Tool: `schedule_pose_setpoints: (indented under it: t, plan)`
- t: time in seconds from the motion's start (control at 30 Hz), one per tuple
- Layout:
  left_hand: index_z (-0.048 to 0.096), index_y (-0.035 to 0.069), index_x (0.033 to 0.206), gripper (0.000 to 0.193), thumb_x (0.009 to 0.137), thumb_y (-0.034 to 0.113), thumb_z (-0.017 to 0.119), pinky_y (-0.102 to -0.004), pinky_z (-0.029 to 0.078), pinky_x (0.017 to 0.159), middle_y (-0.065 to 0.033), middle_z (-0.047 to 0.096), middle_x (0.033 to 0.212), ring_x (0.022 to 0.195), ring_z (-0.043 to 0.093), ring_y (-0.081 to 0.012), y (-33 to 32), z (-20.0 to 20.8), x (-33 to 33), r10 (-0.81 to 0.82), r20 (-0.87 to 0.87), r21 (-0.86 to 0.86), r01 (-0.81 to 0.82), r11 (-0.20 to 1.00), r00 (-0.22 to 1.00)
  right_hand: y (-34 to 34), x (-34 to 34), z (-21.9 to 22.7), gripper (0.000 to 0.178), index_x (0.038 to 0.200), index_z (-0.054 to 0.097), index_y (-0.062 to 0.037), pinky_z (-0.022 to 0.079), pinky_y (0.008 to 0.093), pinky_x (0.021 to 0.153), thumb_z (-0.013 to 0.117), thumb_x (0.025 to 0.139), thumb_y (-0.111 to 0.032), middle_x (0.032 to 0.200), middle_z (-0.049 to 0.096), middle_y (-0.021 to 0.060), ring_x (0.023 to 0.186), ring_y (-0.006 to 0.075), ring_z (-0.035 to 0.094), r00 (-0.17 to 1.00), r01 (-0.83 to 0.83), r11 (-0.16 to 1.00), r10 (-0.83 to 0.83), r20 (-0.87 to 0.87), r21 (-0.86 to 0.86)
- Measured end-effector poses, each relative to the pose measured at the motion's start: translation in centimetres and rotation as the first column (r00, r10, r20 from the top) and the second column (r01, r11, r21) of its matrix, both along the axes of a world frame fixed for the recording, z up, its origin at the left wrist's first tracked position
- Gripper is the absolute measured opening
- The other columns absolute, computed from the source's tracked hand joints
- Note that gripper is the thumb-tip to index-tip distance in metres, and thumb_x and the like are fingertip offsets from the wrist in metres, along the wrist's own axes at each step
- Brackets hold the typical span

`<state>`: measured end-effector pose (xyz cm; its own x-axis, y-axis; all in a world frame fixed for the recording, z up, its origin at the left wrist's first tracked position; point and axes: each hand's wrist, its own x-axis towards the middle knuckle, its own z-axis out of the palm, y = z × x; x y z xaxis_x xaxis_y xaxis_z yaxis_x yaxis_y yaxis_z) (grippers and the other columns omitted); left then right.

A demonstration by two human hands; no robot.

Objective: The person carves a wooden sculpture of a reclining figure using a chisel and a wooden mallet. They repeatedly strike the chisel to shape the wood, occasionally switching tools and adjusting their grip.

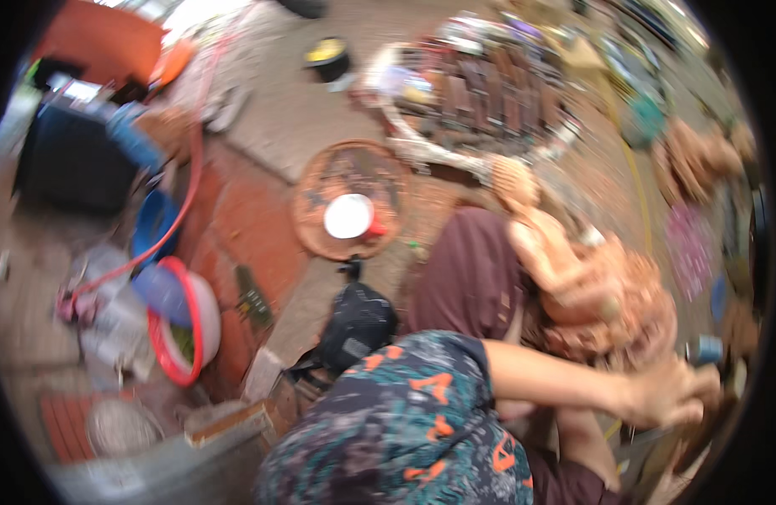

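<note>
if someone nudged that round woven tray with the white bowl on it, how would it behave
The woven tray looks flat and wide, so it would probably slide rather than tip. It seems light for its size, being basketwork. The white bowl sits loose on it near the edge and might shift or slip off. Blur hides finer detail.

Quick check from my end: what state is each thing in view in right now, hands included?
Left hand: reaching across to the right, pressed on a reddish-brown mass; grip too blurred to tell.
Right hand: cannot be made out.
Reddish-brown mass: lumpy, resting by the knees.
Round woven tray: flat on the ground, a white cup on it.
White cup: upright, open.
Red-rimmed basin: tilted on its side.
</note>
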<state>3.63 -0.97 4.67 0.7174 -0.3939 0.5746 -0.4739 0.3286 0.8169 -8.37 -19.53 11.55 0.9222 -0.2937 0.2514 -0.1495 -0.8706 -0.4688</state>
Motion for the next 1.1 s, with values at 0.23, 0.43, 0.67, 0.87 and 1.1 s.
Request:
schedule_pose_setpoints:
  t: [0.23,0.43,0.67,0.87,1.1]
  plan:
    - [0.044,0.001,0.089,0.017,0.076,0.002,0.054,-0.0248,0.043,0.058,-0.0054,0.047,0.081,0.066,0.049,-0.0106,6.6,-0.8,5.1,-0.294,-0.291,-0.569,0.082,0.818,0.911,3.9,1.0,1.5,0.049,0.126,0.046,0.0011,0.041,0.0220,0.067,0.062,0.080,0.003,0.081,0.046,-0.0017,0.072,0.0073,0.046,0.989,0.125,0.967,-0.104,-0.107,0.222]
    - [0.047,0.002,0.080,0.018,0.093,0.015,0.049,-0.0226,0.027,0.035,-0.0023,0.039,0.054,0.041,0.033,-0.0100,6.0,-1.6,3.5,-0.258,-0.351,-0.502,0.052,0.863,0.900,5.4,1.9,2.4,0.053,0.123,0.051,0.0006,0.040,0.0288,0.094,0.062,0.073,0.009,0.113,0.061,0.0117,0.108,0.0182,0.057,0.993,-0.071,0.955,0.094,-0.069,0.288]
    - [0.046,0.002,0.077,0.024,0.092,0.020,0.047,-0.0221,0.028,0.036,-0.0012,0.038,0.052,0.041,0.033,-0.0096,6.2,-2.2,3.8,-0.420,-0.195,-0.535,0.263,0.803,0.886,5.7,2.0,2.4,0.049,0.123,0.050,0.0000,0.038,0.0208,0.069,0.068,0.077,0.002,0.082,0.049,-0.0028,0.073,0.0061,0.045,0.990,-0.132,0.959,0.141,-0.019,0.252]
    - [0.047,0.002,0.073,0.020,0.090,0.011,0.051,-0.0215,0.029,0.038,-0.0014,0.041,0.051,0.043,0.035,-0.0074,5.3,-1.4,3.5,-0.349,-0.289,-0.449,0.196,0.872,0.892,6.0,2.3,2.9,0.045,0.119,0.051,0.0015,0.038,0.0206,0.069,0.066,0.077,0.004,0.079,0.048,-0.0028,0.072,0.0059,0.044,0.988,-0.150,0.951,0.139,0.061,0.270]
    - [0.060,-0.002,0.085,0.003,0.084,-0.001,0.063,-0.0221,0.045,0.054,-0.0023,0.060,0.071,0.062,0.054,-0.0062,4.5,-2.1,2.6,-0.248,-0.324,-0.329,0.137,0.934,0.913,6.5,3.8,6.7,0.053,0.124,0.054,-0.0003,0.047,0.0272,0.086,0.051,0.073,0.014,0.111,0.064,0.0122,0.102,0.0168,0.061,0.962,-0.270,0.915,0.245,-0.118,-0.301]
